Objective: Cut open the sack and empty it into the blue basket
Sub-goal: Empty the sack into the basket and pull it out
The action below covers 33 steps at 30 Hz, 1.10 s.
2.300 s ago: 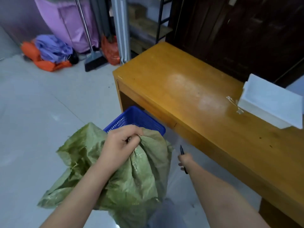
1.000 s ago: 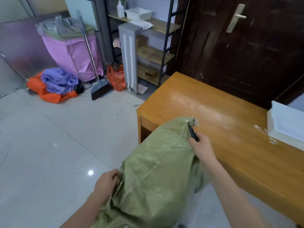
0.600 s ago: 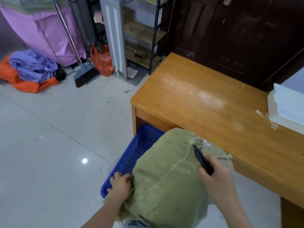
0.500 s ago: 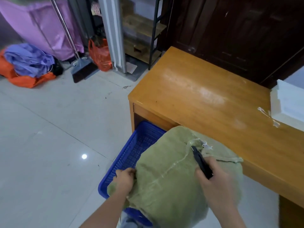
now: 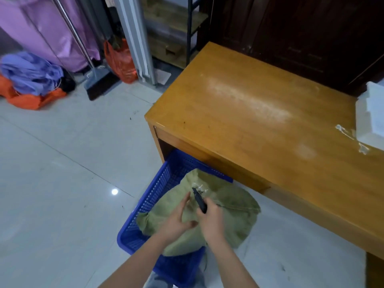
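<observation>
The green woven sack (image 5: pixel 230 206) lies across the blue basket (image 5: pixel 153 196) on the floor, partly under the desk's edge. Its tied end with white string (image 5: pixel 200 187) points away from me. My right hand (image 5: pixel 211 221) is closed around a black knife (image 5: pixel 199 200), whose tip sits at the string. My left hand (image 5: pixel 176 219) rests flat on the sack beside the knife, fingers apart.
A wooden desk (image 5: pixel 259 121) stands to the right with a white box (image 5: pixel 372 117) at its far right. A broom (image 5: pixel 97 82), an orange bag (image 5: pixel 120 61) and a pile of purple and orange cloth (image 5: pixel 31 80) lie at the back left on the tiled floor.
The sack has come down from in front of me into the basket. My left hand let go of its side and now lies flat on top, near the knife.
</observation>
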Tool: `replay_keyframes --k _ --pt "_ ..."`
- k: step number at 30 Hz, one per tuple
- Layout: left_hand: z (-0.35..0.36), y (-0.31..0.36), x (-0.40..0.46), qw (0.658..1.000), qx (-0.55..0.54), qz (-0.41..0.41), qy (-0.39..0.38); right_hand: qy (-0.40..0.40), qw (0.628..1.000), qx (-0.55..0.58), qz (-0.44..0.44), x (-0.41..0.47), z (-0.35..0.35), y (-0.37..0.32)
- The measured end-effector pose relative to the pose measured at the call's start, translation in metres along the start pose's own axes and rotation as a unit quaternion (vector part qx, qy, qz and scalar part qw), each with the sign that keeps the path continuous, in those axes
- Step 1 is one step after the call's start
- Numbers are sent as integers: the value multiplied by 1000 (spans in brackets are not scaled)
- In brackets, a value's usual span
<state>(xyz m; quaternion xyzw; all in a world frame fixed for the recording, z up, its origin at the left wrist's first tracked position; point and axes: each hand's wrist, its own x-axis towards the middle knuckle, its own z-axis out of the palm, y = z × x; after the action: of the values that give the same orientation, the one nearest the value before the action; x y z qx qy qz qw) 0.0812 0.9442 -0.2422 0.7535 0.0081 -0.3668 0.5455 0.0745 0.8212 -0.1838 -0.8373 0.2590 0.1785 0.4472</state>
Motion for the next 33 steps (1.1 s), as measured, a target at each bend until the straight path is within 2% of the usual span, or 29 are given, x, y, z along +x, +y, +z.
replay_keyframes --k 7,12,15,20,24,27,30,32,33 --pt "-14 3 11 992 122 -2 35 7 998 -68 -4 -3 25 7" --pt "-17 4 7 982 149 46 105 32 997 -70 -8 -8 33 -5" --pt "-22 2 6 980 162 59 103 39 996 -84 3 -10 36 -12" --pt "-32 13 4 989 97 43 107 44 992 -107 42 -18 30 -19" --pt "-44 27 6 993 38 23 112 12 979 -196 45 -34 13 -18" --pt "-49 40 8 993 16 34 111 -9 976 -211 52 -45 4 -10" --pt "-51 51 10 993 4 33 109 -31 990 -121 59 -49 0 0" --pt "-51 56 10 993 -15 22 111 -23 994 60 92 -51 -5 2" --pt "-52 59 9 993 -34 12 116 -13 983 146 113 -52 -8 3"
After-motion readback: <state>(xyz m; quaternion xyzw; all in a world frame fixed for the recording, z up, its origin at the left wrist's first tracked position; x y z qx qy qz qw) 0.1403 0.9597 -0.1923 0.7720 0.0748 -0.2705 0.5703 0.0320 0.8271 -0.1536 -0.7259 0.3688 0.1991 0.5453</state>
